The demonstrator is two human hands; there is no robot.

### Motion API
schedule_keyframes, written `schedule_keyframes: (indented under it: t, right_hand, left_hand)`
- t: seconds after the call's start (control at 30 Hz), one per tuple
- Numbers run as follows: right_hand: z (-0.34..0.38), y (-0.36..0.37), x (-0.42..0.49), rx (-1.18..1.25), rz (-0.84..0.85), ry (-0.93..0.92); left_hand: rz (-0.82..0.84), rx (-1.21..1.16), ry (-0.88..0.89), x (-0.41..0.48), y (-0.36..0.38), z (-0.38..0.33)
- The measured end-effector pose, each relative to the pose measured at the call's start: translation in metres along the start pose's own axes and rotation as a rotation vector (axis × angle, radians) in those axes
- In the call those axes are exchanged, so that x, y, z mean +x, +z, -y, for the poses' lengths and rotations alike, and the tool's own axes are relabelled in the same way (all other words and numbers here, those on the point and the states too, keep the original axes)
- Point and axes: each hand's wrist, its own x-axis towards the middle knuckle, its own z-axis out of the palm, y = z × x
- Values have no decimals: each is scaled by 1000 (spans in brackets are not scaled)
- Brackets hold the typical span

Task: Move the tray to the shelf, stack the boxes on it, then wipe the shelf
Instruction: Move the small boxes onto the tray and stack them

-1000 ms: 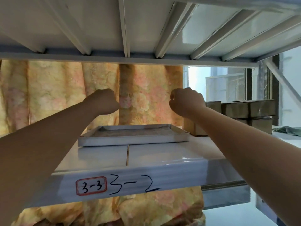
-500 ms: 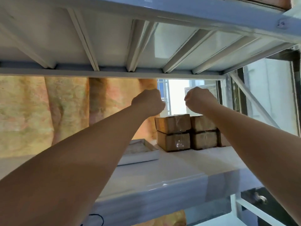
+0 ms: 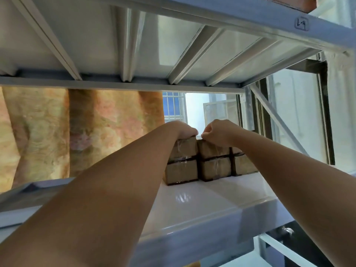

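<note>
Several brown cardboard boxes wrapped in clear tape stand in two-high stacks at the back of the white shelf [image 3: 217,197]. My left hand [image 3: 185,129] lies on the left stack's top box [image 3: 185,149], fingers curled over its top edge. My right hand [image 3: 215,132] is closed on the top left edge of the middle stack's top box [image 3: 214,152]. Below them sit the lower boxes [image 3: 182,172], and a third stack [image 3: 244,166] shows behind my right forearm. No tray is visible; my left forearm covers the shelf's left part.
The ribbed underside of the upper shelf [image 3: 173,47] hangs close overhead. An orange floral curtain [image 3: 77,132] hangs behind on the left, a barred window [image 3: 174,108] behind the boxes. A diagonal brace [image 3: 277,122] and upright post close off the right end.
The view swung right from the tray to the boxes. Both fists came down from mid-air onto the top boxes, and the tray went out of sight behind my left arm.
</note>
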Motion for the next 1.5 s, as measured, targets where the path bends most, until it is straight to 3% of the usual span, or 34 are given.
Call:
schedule_keyframes:
  t: [0.33,0.5,0.67,1.0,1.33,1.5]
  right_hand:
    - [6,-8,-4,-151,104,-44]
    - [12,-10,-4,-276,153,-34]
    - [18,-3,6,-354,194,-3]
    - [37,12,17,-185,97,117]
    - [72,12,9,-114,-267,143]
    - [117,14,6,26,-254,119]
  left_hand:
    - [100,-234,-143,-7,-9,5]
    - [-59,-344,-149,-6,-15,17]
    - [-277,-293,-72,-6,-18,37]
    - [-323,-214,-63,-12,-18,64]
    - [-321,-145,-90,-28,-37,94]
    - [-261,-105,-177,-47,-55,118]
